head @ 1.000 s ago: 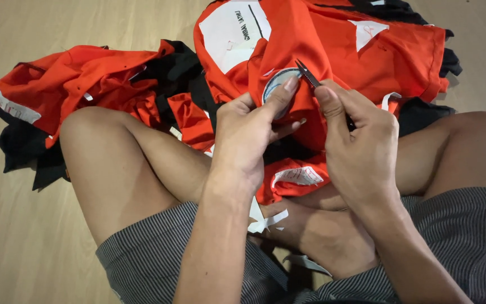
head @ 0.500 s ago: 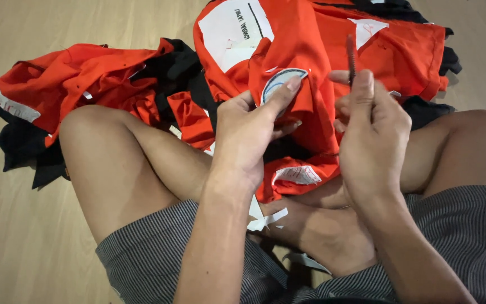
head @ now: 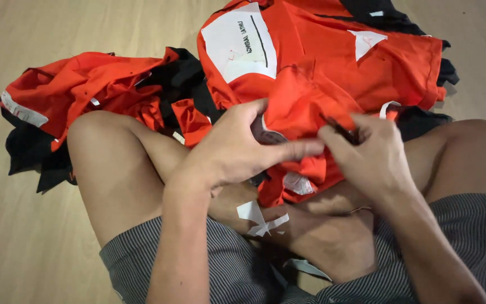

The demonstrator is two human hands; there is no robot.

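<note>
I sit cross-legged on the floor with an orange garment (head: 316,79) spread over my lap. My left hand (head: 243,149) pinches a fold of this orange cloth, and a round grey patch (head: 265,135) peeks out under its thumb. My right hand (head: 369,152) holds a thin dark tool (head: 338,128), its tip laid against the cloth just right of my left fingertips. The two hands almost touch. A large white label (head: 240,42) is on the garment's upper part.
A second orange and black garment (head: 85,90) lies heaped on the wooden floor to the left of my left knee. White paper scraps (head: 260,219) rest on my legs. Bare wooden floor (head: 29,242) surrounds me.
My right hand has come down from a raised position, bringing the dark tool back to the cloth. My left hand has turned the fold, so the round patch is now mostly covered.
</note>
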